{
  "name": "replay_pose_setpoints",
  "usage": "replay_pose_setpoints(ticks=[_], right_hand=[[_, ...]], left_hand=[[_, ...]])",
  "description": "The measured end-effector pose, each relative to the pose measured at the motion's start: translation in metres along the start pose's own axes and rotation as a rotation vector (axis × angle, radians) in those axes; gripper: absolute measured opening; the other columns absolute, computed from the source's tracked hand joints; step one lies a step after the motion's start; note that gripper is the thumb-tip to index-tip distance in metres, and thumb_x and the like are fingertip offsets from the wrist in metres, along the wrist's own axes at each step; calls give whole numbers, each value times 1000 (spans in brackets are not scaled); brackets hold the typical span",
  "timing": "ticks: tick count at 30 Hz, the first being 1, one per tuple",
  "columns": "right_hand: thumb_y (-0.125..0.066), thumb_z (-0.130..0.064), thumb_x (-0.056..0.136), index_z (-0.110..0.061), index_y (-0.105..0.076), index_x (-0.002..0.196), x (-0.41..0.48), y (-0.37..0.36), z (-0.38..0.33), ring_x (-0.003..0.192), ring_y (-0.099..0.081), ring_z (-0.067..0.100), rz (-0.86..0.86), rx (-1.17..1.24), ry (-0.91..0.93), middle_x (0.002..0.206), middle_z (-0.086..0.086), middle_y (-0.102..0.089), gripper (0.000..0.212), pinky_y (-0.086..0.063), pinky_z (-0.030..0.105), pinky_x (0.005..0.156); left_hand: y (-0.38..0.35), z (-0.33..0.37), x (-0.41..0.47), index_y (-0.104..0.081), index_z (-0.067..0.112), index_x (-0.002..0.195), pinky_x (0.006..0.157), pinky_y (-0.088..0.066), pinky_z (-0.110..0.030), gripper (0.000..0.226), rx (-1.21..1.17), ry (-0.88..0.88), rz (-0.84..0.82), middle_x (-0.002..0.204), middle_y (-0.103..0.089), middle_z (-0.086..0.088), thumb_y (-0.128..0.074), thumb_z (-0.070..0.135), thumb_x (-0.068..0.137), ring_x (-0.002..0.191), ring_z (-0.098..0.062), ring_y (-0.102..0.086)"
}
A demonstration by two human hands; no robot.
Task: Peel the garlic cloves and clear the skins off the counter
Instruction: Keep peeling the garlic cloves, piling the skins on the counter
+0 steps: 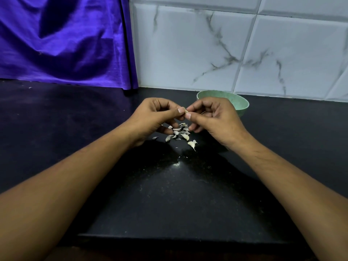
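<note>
Head view: left hand (156, 117) and right hand (213, 120) fingers pinch a garlic clove (186, 111); green bowl (240, 103) contents hidden.

- garlic clove (186, 111): small, pale, mostly hidden; pinched above the desk (169, 194) between left hand (160, 115) and right hand (212, 117).
- skins (178, 131): white papery flakes, loose pile on the black desk below the clove.
- larger pale piece (192, 144): lies just beside the pile, on its near side.
</note>
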State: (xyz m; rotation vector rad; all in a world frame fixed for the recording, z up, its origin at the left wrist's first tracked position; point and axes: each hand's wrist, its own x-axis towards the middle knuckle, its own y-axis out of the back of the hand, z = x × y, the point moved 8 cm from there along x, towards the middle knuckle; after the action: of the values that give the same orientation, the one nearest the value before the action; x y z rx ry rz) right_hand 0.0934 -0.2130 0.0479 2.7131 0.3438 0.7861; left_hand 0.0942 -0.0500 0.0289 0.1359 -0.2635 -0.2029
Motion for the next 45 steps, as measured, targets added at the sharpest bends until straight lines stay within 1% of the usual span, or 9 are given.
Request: replay_pose_setpoints(ticks=[10,14,21,23,27,32,37,40,45], right_hand=[[-76,-4,90,-1,-74,101,1,1,-2,68,-74,25,0,27,33,84,14,-77,11,-61,30,61],[-76,-3,90,-3,-76,99,0,0,1,73,-75,27,-13,30,31,86,12,-79,10,-63,39,68],[-77,-3,89,-8,-77,97,0,-4,5,75,-77,30,-33,29,5,87,10,-79,10,-63,55,77],[-77,-3,88,-9,-77,96,0,-4,4,75,-77,30,-32,38,4,86,10,-79,10,-63,53,77],[-77,-2,89,-3,-77,99,0,-5,1,71,-76,24,-30,43,21,82,13,-78,10,-64,35,69],[-73,-3,92,-1,-76,104,5,-1,1,74,-76,26,-13,44,7,86,18,-77,12,-64,46,76],[-68,1,95,-3,-76,111,2,-5,-3,77,-77,22,-47,-25,66,91,9,-79,18,-63,31,75],[-69,1,95,-3,-76,111,2,-5,-4,78,-77,21,-34,-43,74,91,7,-80,19,-62,29,75],[-71,1,93,-9,-72,104,2,-3,-4,73,-76,26,0,-22,66,84,10,-77,15,-64,41,73]], left_hand=[[-3,-1,-3,-73,-2,104,56,-57,-25,21,-76,90,-30,89,-75,-6,-71,16,94,69,-10,-67],[-4,0,-5,-74,5,93,55,-58,-26,8,-75,100,-18,85,-74,-8,-69,12,95,67,-11,-68],[-5,0,-7,-72,3,87,54,-59,-25,8,-67,109,33,76,-73,-8,-69,6,94,64,-13,-68],[-5,0,-7,-71,3,87,53,-58,-24,8,-67,108,44,75,-72,-8,-69,6,94,62,-12,-68],[-10,-3,-7,-71,3,86,55,-58,-26,8,-39,118,24,73,-71,-6,-72,8,92,63,-13,-66],[-10,-2,-6,-71,6,92,55,-60,-27,8,-130,96,39,80,-73,-7,-69,12,96,71,-14,-69],[-8,-2,-5,-72,3,96,54,-59,-27,11,-155,99,35,84,-73,-7,-67,14,98,72,-14,-69],[-9,-4,-5,-71,1,100,54,-60,-26,16,-170,108,38,84,-73,-7,-68,15,97,72,-14,-70],[-11,-5,-4,-74,1,103,57,-60,-26,23,-195,123,24,86,-74,-3,-70,22,96,72,-11,-69]])
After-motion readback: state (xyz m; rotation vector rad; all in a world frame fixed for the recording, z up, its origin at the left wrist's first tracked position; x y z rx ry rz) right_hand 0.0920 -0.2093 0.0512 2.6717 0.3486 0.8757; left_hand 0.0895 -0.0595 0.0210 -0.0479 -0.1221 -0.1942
